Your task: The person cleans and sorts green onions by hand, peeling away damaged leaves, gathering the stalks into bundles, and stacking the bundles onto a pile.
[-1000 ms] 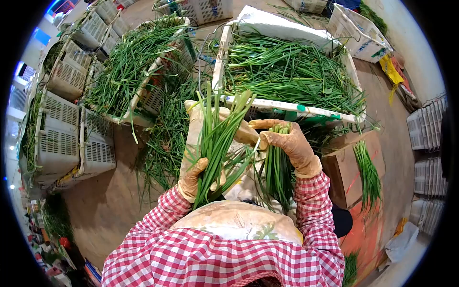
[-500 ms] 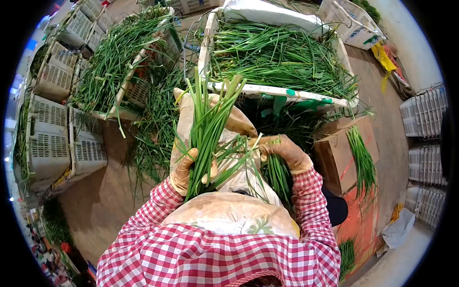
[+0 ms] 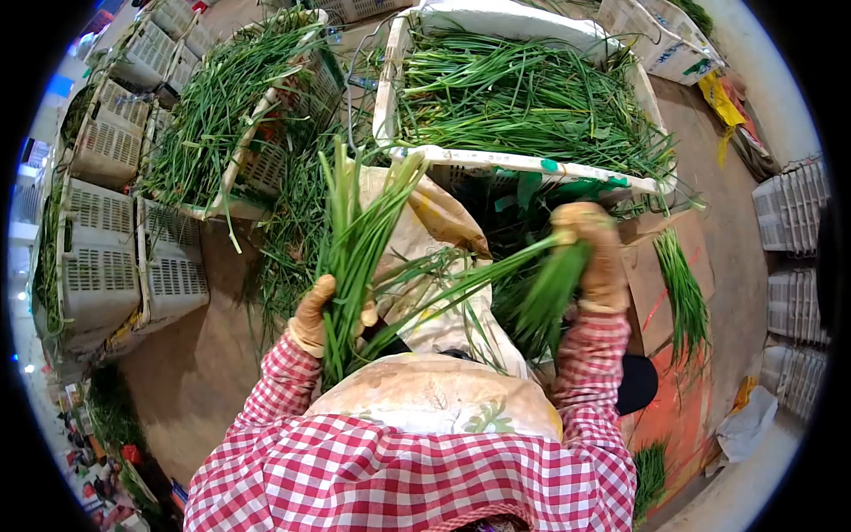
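Observation:
My left hand (image 3: 312, 312), in a tan glove, is wrapped round an upright bunch of garlic chives (image 3: 362, 253) above my lap, pale stem ends pointing away from me. My gloved right hand (image 3: 597, 257) is raised to the right and slightly smeared by motion. It grips a smaller bunch of garlic chives (image 3: 551, 293) whose leaves hang down. From that hand a few long stalks (image 3: 496, 273) slant down towards the left bunch. Loose leaves lie on the stained apron (image 3: 434, 390) and the cloth over my legs.
A white crate (image 3: 523, 163) heaped with chives stands ahead. Another full crate (image 3: 226, 191) is at the left, with loose greens beside it. Stacked crates (image 3: 97, 257) line the far left. On the right, a tied-looking bunch (image 3: 681, 288) lies on cardboard (image 3: 643, 266).
My right hand has moved up and to the right with its bunch, drawing the long stalks out straighter. My left hand and its bunch have shifted slightly left.

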Demonstrator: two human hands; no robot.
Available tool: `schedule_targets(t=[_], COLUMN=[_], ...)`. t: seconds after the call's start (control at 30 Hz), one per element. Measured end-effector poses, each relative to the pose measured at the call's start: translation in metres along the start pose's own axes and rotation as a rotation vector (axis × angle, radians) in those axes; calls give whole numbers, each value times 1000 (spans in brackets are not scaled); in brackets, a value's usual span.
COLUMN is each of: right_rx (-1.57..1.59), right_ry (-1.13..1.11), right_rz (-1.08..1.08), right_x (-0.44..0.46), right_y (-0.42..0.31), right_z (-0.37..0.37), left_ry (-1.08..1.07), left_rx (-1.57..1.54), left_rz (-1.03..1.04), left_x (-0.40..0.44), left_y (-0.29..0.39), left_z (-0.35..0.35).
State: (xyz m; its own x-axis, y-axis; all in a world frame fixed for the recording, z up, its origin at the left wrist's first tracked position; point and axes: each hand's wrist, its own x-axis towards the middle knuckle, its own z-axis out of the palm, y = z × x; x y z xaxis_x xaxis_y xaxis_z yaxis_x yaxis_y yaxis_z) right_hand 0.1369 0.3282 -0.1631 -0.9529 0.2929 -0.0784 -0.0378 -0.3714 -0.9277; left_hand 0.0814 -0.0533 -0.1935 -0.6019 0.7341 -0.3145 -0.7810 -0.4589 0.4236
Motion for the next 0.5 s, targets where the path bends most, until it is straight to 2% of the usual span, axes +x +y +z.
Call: schedule_targets(t=[0.03, 0.07, 0.1, 0.13, 0.17, 0.23, 0.27, 0.33, 0.37, 0.47, 0.5], right_rx=[28, 215, 203, 129, 128, 167, 167, 69, 71, -420, -420], right_ry=[83, 103, 221, 113, 107, 376, 377, 111, 116, 198, 198], right_rz=[-38, -30, -92, -166, -156, -253, -246, -254, -249, -182, -181], right_x=[-5, -11, -18, -26, -32, -40, -41, -44, -41, -27, -24], right_y=[-4, -16, -22, -36, -44, -54, -57, -63, -66, -70, -64], right_z=[-29, -47, -72, -82, -97, -121, -128, -131, -120, -51, -46], left_ry=[-27, 66, 160, 147, 362, 370, 376, 422, 427, 271, 272], left_rx=[-25, 26, 75, 32, 58, 42, 40, 39, 40, -23, -23], left_rz=[9, -2, -12, 1, 108, 125, 123, 140, 134, 94, 94], left_x=[-7, -16, -24, -25, -27, -32, -35, -42, -46, -49, -49], left_y=[3, 13, 21, 22, 17, 14, 12, 5, 2, -4, -7], left_z=[-11, -11, -3, 14, 22, 19, 7, -39, -57, -77, -77])
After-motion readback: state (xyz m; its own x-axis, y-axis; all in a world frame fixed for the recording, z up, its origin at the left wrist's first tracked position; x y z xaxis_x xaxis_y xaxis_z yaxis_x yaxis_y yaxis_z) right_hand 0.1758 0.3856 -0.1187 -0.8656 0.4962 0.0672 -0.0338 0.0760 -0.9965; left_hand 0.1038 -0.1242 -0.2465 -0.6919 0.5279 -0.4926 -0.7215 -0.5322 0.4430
